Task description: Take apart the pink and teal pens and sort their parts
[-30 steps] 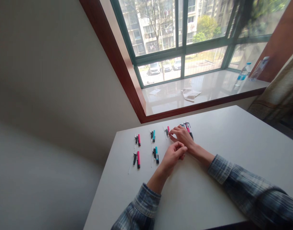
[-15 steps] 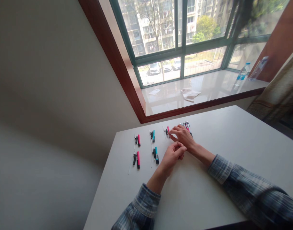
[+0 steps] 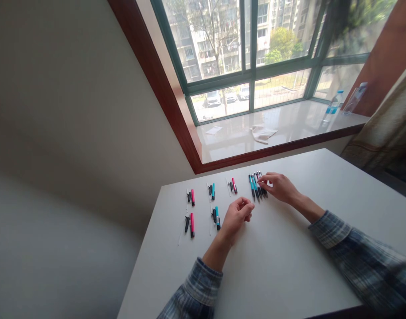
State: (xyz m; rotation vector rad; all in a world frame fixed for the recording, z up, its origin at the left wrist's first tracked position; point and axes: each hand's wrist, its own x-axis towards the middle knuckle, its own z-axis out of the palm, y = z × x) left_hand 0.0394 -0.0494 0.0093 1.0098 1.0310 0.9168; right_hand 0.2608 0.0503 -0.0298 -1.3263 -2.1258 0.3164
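Several pens (image 3: 256,188) lie rowed. At their right bends the right hand (image 3: 280,186), finger grip impossible to tell. Below-left of them, the left hand (image 3: 236,216) curls, fingers together.

Head-worn view, looked from behind and above left hand (image 3: 236,216) and right hand (image 3: 279,186), faced forward and down, sat well back, framed window (image 3: 251,71) beyond them.
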